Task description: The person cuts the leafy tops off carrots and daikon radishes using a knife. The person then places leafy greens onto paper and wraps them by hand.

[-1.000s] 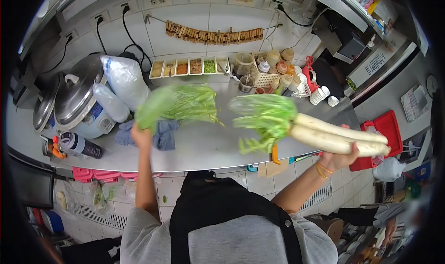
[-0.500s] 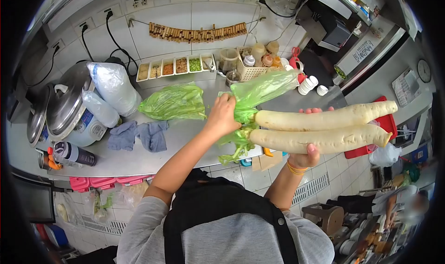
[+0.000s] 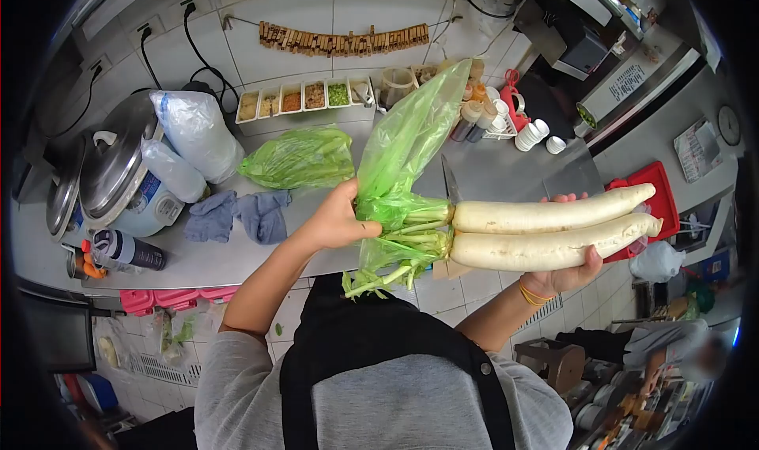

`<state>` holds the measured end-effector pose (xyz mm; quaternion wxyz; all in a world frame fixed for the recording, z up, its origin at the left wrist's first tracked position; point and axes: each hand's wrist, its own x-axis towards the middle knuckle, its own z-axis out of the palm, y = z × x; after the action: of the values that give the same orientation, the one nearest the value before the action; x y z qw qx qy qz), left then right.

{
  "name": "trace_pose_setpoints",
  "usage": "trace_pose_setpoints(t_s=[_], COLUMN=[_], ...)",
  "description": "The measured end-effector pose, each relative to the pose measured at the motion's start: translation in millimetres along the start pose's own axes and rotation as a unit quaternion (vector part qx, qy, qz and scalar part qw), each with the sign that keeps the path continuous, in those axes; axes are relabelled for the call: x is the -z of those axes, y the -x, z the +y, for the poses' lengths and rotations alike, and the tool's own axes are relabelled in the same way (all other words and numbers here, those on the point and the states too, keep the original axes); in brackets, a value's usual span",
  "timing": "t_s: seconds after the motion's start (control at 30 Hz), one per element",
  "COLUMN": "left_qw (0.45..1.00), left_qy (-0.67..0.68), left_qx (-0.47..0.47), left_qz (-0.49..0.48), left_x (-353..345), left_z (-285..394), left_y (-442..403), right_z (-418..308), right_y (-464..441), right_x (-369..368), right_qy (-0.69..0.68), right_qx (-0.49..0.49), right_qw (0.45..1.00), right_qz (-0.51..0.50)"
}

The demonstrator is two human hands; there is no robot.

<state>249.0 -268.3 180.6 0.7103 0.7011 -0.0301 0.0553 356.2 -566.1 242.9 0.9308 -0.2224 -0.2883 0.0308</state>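
Two long white daikon radishes (image 3: 545,241) lie side by side over the counter's front edge, their cut green stalks (image 3: 419,233) pointing left. My right hand (image 3: 565,272) supports them from below, thumb on the near one and fingertips showing past the far one. A thin green plastic bag (image 3: 403,146) surrounds part of the stalks and stands up behind them. My left hand (image 3: 340,217) is closed on the bag at its left side. Some leafy stalks hang out toward my apron. Behind my left hand, another green bag with leafy greens (image 3: 300,158) rests on the counter.
A knife blade (image 3: 450,181) lies behind the radishes. Topping trays (image 3: 304,98) and sauce bottles (image 3: 474,114) line the back. Blue cloths (image 3: 237,215), a dark bottle (image 3: 130,248) and large cookers (image 3: 118,165) stand left. A red tray (image 3: 660,197) is at right; another person (image 3: 656,343) works lower right.
My left hand has moved left with the green bag, and more of the stalks now show. The radishes have shifted slightly and lie closer together, with my right hand still beneath them.
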Motion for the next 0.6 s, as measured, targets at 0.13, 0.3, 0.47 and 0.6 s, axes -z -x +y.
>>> trace_pose_setpoints(t_s=[0.13, 0.3, 0.47, 0.6], left_qw=[0.997, 0.997, 1.0, 0.995], left_qy=[0.069, 0.075, 0.004, -0.015], left_qx=[0.006, 0.025, 0.002, -0.005], left_qz=[-0.014, 0.0, 0.003, -0.1], left_x=[7.4, 10.5, 19.3, 25.5], left_z=[10.1, 17.5, 11.3, 9.8], left_y=[14.3, 26.5, 14.6, 1.5], right_z=[-2.5, -1.9, 17.1, 28.9], right_y=[-2.2, -3.6, -10.6, -10.3], right_x=[-6.5, -10.7, -18.9, -22.1], right_qy=[-0.012, -0.021, 0.033, 0.085], right_qx=[-0.009, -0.02, 0.017, 0.059], right_qw=[1.0, 1.0, 0.999, 0.993], right_qz=[-0.004, -0.001, -0.019, -0.061])
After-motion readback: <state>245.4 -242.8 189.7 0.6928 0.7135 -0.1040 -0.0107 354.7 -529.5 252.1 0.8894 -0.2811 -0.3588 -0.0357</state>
